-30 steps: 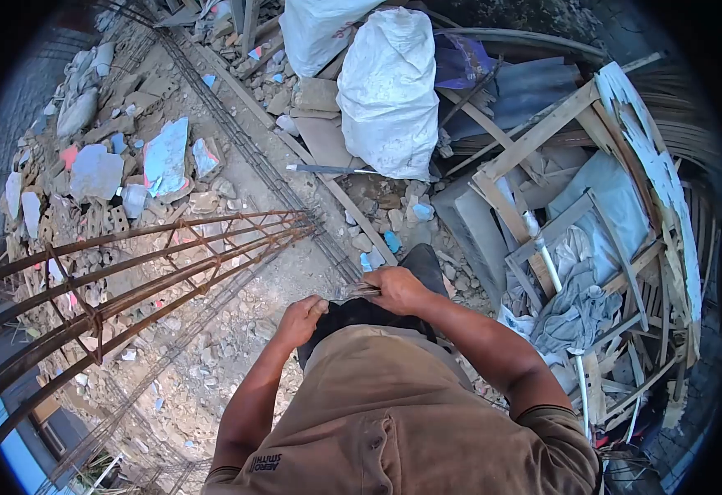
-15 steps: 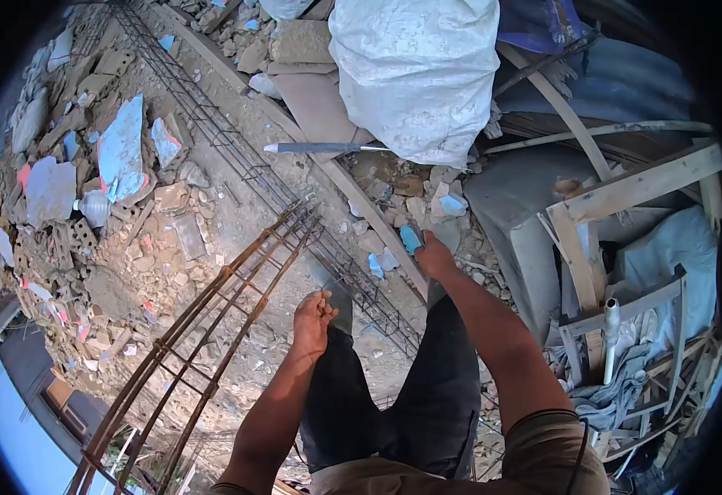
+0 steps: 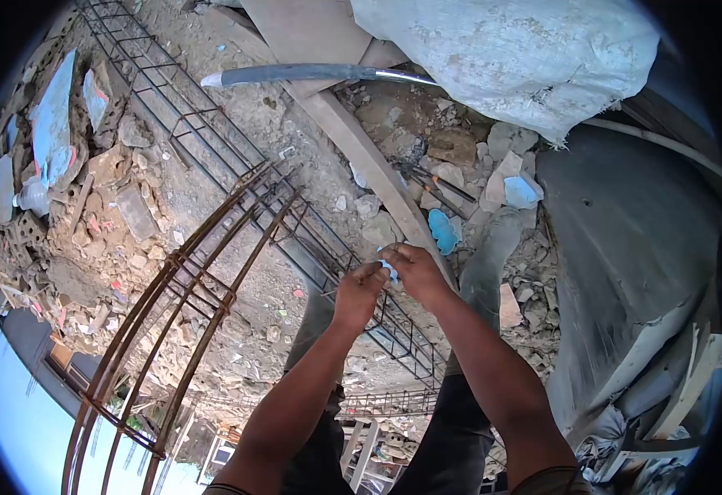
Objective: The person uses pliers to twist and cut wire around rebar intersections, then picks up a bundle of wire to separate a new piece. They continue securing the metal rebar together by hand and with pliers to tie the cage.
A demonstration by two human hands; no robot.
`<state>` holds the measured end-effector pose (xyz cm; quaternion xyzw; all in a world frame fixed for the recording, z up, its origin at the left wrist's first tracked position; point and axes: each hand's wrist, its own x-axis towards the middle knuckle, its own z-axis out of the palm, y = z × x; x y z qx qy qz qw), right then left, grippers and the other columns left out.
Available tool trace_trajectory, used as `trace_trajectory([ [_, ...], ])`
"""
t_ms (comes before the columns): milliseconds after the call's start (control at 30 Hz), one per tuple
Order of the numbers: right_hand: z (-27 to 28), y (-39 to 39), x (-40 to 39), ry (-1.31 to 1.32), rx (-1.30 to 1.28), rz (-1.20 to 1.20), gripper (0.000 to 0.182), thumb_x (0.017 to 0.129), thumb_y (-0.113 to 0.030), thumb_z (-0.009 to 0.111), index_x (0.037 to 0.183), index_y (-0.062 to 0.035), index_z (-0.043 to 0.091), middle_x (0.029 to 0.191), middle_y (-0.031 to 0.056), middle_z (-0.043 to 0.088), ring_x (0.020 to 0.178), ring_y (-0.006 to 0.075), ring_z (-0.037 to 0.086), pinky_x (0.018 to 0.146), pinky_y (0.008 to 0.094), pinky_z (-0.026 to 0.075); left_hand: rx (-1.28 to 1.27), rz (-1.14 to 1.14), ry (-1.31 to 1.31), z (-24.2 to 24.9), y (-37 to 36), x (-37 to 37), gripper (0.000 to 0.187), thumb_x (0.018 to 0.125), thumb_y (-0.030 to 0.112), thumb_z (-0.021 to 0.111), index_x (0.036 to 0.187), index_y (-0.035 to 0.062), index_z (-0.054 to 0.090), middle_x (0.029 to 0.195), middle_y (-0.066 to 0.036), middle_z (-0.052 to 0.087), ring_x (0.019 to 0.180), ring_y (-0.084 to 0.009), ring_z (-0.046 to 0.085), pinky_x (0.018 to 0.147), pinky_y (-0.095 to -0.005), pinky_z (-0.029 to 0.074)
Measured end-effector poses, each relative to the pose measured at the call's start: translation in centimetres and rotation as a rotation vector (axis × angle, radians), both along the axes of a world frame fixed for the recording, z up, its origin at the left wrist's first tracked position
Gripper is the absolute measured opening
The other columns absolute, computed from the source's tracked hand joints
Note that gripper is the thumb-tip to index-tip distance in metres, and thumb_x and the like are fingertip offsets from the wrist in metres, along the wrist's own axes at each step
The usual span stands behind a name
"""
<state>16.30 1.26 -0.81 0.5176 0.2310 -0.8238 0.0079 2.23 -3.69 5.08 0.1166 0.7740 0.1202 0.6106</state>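
My left hand [image 3: 361, 290] and my right hand [image 3: 417, 274] meet in front of my legs, fingertips pinched and almost touching. A small light-blue scrap [image 3: 390, 271] shows between the fingers; I cannot tell whether it is held or lies on the ground behind. Right of my right hand, a crumpled turquoise piece [image 3: 443, 231] lies beside the wooden plank [image 3: 369, 161]. A tool with black and orange handles [image 3: 443, 188] rests among the stones above it. Below my hands runs a cage of tied steel bars [image 3: 307, 227].
A rusty rebar cage [image 3: 204, 289] rises at the left, its end over the one on the ground. Broken rubble [image 3: 97, 206] is heaped at far left. A white sack [image 3: 509, 49] and a large grey slab-like block [image 3: 633, 247] stand at the right. A dark-sleeved tube [image 3: 295, 74] crosses the top.
My right hand has left the turquoise piece and moved inward; my left hand has come up to meet it. The view has come closer to the ground and shifted.
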Motion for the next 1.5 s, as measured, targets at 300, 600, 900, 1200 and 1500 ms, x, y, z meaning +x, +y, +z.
trace_trajectory([
  [300, -2.1, -1.3, 1.7, 0.160, 0.167, 0.258, 0.031, 0.099, -0.030, 0.059, 0.112, -0.0031, 0.065, 0.089, 0.0202, 0.067, 0.084, 0.0330, 0.065, 0.080, 0.0420, 0.049, 0.189, 0.425, -0.382, -4.2, 2.3, -1.7, 0.038, 0.101, 0.033, 0.058, 0.125, 0.0026, 0.057, 0.100, -0.004, 0.065, 0.098, -0.0196, 0.064, 0.091, -0.0360, 0.050],
  [600, 1.1, 1.5, 2.4, -0.054, 0.355, 0.237, 0.023, 0.095, -0.024, 0.061, 0.100, -0.0024, 0.067, 0.091, 0.0200, 0.069, 0.090, 0.0394, 0.066, 0.079, 0.0482, 0.051, 0.281, 0.591, -0.316, -3.1, 4.7, -1.9, 0.021, 0.102, 0.025, 0.058, 0.100, 0.0048, 0.061, 0.071, 0.004, 0.048, 0.069, -0.0113, 0.052, 0.082, -0.0330, 0.049],
  [900, 0.6, 6.6, -1.0, 0.058, 0.537, 0.519, 0.025, 0.091, -0.022, 0.062, 0.104, -0.0022, 0.070, 0.092, 0.0222, 0.069, 0.090, 0.0397, 0.067, 0.082, 0.0473, 0.052, 0.273, 0.797, -0.309, -5.1, 4.0, -4.5, 0.019, 0.102, 0.024, 0.056, 0.099, 0.0059, 0.061, 0.066, 0.007, 0.038, 0.058, -0.0078, 0.037, 0.073, -0.0307, 0.048],
  [1200, -4.8, 10.1, -7.6, -0.227, 1.085, 0.719, 0.010, 0.089, -0.014, 0.062, 0.086, -0.0047, 0.064, 0.081, 0.0178, 0.069, 0.079, 0.0364, 0.068, 0.070, 0.0475, 0.053, 0.330, 0.979, -0.363, -4.8, 1.8, -7.7, 0.057, 0.095, 0.040, 0.066, 0.136, 0.0053, 0.048, 0.134, -0.012, 0.053, 0.111, -0.0219, 0.058, 0.100, -0.0368, 0.046],
  [1500, -7.8, 13.4, -16.3, -0.111, 1.488, 1.059, 0.012, 0.081, -0.008, 0.056, 0.079, -0.0078, 0.068, 0.080, 0.0133, 0.071, 0.081, 0.0276, 0.072, 0.069, 0.0386, 0.056, 0.368, 0.525, 0.392, -6.7, -6.6, -18.1, 0.024, 0.098, 0.023, 0.060, 0.107, 0.0012, 0.067, 0.087, -0.003, 0.066, 0.080, -0.0116, 0.060, 0.079, -0.0295, 0.049],
])
